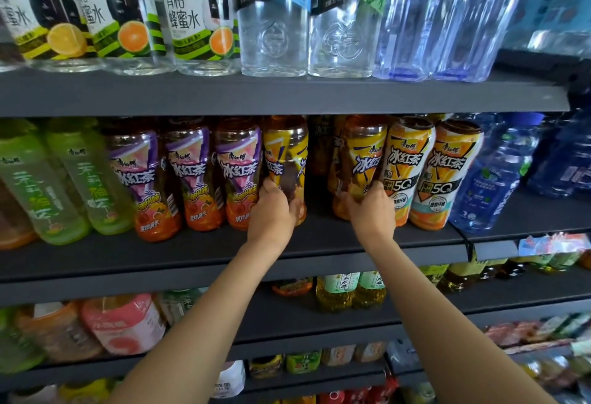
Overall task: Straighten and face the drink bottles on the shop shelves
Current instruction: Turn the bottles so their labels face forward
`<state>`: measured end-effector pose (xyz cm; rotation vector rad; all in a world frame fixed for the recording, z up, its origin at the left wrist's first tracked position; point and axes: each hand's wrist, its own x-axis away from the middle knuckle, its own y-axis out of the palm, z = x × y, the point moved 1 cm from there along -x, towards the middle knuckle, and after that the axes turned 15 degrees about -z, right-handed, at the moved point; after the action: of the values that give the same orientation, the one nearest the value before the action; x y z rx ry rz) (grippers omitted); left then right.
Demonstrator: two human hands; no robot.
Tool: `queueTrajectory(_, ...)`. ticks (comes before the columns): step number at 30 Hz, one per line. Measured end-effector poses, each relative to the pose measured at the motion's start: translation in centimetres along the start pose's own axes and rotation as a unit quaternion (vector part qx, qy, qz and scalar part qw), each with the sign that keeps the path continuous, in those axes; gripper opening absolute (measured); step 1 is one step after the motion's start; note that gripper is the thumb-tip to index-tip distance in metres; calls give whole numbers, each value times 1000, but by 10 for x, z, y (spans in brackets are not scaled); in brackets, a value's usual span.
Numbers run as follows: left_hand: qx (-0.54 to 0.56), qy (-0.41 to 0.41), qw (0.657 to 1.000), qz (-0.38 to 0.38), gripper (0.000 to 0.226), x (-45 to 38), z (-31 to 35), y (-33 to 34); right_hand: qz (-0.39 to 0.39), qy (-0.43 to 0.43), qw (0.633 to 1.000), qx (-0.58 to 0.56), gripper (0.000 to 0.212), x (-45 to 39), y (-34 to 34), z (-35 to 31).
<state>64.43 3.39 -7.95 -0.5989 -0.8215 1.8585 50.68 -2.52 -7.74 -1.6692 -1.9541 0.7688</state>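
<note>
Both hands on the yellow iced teas

On the middle shelf [224, 253], the left hand [271, 208] grips a yellow 冰红茶 bottle [286, 154] turned partly sideways; the right hand [371, 208] grips another yellow 冰红茶 bottle [363, 154]. "50%" white-label bottles [406, 167] stand just right, SODA bottles [271, 13] above

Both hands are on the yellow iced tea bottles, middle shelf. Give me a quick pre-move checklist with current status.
1. Left hand grips left yellow bottle: ok.
2. Right hand grips right yellow bottle: ok.
3. Left yellow bottle's label faces front: not ok, turned sideways.
4. Right yellow bottle's label faces front: not ok, partly turned.
5. Gap between the two bottles closed: not ok, dark gap.
6. Neighbouring purple-label bottle and white-label bottle upright: ok.
</note>
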Motion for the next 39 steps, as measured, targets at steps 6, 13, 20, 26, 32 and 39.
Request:
queueTrajectory(6, -4, 13, 1000, 27, 50, 2, -1, 4, 1, -1, 1000, -11, 56, 1, 3, 1)
queueTrajectory(13, -1, 24, 999, 37, 48, 2, -3, 5, -30, -36, 999, 22, 59, 15, 10, -11)
queueTrajectory(20, 27, 22, 999, 34, 53, 6, -1, 2, -65, -42, 992, 95, 64, 33, 1, -20)
queueTrajectory(26, 105, 119, 978, 138, 52, 47, -1, 10, -107, -110, 973, 173, 52, 46, -7, -23)
queueTrajectory(32, 106, 163, 979, 66, 61, 40, 2, -11, -161, -182, 955, 172, 30, 53, 2, -32)
queueTrajectory(39, 86, 184, 978, 38, 56, 26, -6, -25, -102, -100, 990, -12, 28, -6, -26, -10)
